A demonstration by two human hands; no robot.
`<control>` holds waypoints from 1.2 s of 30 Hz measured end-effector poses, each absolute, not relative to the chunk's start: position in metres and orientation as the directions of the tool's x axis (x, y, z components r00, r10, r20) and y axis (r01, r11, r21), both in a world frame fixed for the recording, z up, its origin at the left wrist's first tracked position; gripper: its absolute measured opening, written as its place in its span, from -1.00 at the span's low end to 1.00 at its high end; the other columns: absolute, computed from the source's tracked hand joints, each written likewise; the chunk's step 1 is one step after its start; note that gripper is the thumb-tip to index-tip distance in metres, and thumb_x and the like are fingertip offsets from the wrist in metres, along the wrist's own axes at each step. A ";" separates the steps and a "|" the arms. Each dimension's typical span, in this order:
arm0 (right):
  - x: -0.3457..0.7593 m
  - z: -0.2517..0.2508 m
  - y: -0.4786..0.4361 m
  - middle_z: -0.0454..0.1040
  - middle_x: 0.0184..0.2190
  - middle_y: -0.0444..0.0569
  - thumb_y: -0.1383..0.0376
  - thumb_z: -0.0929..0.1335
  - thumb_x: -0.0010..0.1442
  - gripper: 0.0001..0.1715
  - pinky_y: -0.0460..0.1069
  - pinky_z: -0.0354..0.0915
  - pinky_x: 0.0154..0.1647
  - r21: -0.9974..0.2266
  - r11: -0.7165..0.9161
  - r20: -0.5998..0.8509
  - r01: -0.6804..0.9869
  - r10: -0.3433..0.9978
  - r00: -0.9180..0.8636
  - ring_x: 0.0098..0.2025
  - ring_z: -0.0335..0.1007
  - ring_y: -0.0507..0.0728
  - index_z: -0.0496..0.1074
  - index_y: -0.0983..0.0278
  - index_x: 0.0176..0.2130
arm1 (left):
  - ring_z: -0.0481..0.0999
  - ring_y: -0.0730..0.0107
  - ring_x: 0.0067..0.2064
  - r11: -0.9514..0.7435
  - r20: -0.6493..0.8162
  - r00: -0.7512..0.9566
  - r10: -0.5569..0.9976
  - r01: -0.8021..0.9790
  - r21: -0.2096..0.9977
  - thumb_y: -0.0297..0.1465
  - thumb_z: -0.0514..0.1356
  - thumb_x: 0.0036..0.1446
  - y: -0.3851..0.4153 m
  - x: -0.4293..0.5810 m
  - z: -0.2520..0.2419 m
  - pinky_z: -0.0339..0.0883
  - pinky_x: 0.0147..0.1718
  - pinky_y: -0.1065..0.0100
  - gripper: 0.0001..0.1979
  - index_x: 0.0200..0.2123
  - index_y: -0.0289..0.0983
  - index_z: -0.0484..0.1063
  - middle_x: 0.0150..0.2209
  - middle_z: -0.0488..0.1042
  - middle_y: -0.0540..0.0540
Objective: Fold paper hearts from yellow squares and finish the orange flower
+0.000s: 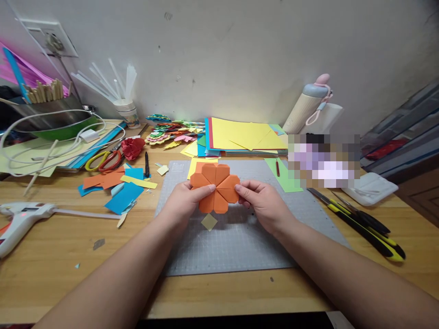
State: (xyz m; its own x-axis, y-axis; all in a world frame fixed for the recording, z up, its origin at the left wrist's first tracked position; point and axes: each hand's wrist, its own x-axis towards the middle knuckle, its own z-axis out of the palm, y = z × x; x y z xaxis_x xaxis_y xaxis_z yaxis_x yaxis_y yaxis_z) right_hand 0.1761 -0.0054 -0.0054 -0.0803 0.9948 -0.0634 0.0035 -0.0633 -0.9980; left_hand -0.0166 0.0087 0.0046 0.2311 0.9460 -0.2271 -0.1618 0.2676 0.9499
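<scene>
An orange folded paper flower [215, 186] made of heart-shaped petals is held just above the grey cutting mat [240, 246]. My left hand [183, 201] pinches its left side, thumb lying across a petal. My right hand [262, 201] pinches its right edge with thumb and fingers closed on the paper. A small pale yellow paper square [209, 221] lies on the mat under the flower.
Stacked coloured sheets [245, 135] and finished paper flowers [164, 132] lie behind the mat. Paper scraps [120, 187], scissors [103, 160] and a black pen [147, 164] sit left. A glue gun [20, 221] lies far left. Yellow-black cutters [366, 228] and a white tray [372, 187] lie right.
</scene>
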 end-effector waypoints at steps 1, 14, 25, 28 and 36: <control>0.176 -0.005 -0.006 0.33 -0.60 -0.17 0.04 0.42 0.02 -0.66 -0.05 0.04 -0.50 -0.998 -0.068 -0.067 0.001 0.994 -0.086 -0.55 0.12 -0.01 0.44 0.27 -0.49 | 0.54 0.18 -0.17 0.269 -0.226 0.238 0.945 -0.166 0.949 -0.30 0.35 -0.07 0.009 -0.017 0.004 0.36 -0.20 0.29 -0.66 -0.19 -0.32 0.53 -0.16 0.58 -0.21; 0.174 -0.004 -0.008 0.33 -0.64 -0.17 0.07 0.45 -0.03 -0.69 -0.04 0.11 -0.50 -0.994 -0.081 -0.081 -0.073 0.997 -0.004 -0.56 0.17 0.01 0.44 0.26 -0.50 | 0.54 0.18 -0.21 0.312 -0.245 0.329 0.912 -0.168 0.935 -0.31 0.35 -0.07 0.006 -0.016 0.007 0.35 -0.21 0.28 -0.63 -0.17 -0.37 0.52 -0.19 0.58 -0.23; 0.175 -0.005 -0.009 0.33 -0.64 -0.17 0.08 0.44 0.01 -0.70 -0.04 0.10 -0.49 -0.997 -0.059 -0.058 -0.055 0.998 -0.012 -0.56 0.17 0.00 0.43 0.26 -0.51 | 0.54 0.19 -0.23 0.290 -0.250 0.283 0.926 -0.110 0.951 -0.29 0.36 -0.09 0.006 -0.014 0.006 0.37 -0.25 0.29 -0.65 -0.23 -0.37 0.54 -0.24 0.59 -0.22; 0.173 -0.003 -0.011 0.34 -0.61 -0.16 0.09 0.43 0.03 -0.69 -0.05 0.10 -0.49 -0.997 -0.054 -0.053 -0.061 0.998 -0.026 -0.55 0.17 0.00 0.41 0.26 -0.51 | 0.55 0.24 -0.26 0.287 -0.257 0.231 0.938 -0.108 0.952 -0.29 0.36 -0.10 0.005 -0.011 0.007 0.37 -0.29 0.33 -0.66 -0.25 -0.37 0.54 -0.25 0.59 -0.20; 0.167 0.000 -0.012 0.41 -0.37 -0.11 0.10 0.43 0.04 -0.67 -0.07 0.10 -0.48 -0.991 -0.050 -0.033 -0.124 0.991 -0.128 -0.45 0.21 0.00 0.41 0.25 -0.27 | 0.55 0.22 -0.30 0.194 -0.187 0.101 0.977 -0.067 0.979 -0.28 0.35 -0.10 0.002 -0.008 0.007 0.39 -0.38 0.35 -0.67 -0.25 -0.34 0.52 -0.28 0.60 -0.15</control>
State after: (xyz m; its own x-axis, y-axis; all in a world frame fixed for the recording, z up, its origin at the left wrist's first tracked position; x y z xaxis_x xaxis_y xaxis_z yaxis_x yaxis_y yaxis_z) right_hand 0.1675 -0.0122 0.0002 -0.1280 0.9912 -0.0335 -0.1244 -0.0495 -0.9910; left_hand -0.0080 0.0023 0.0070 0.1013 0.9771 -0.1872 -0.0674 0.1944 0.9786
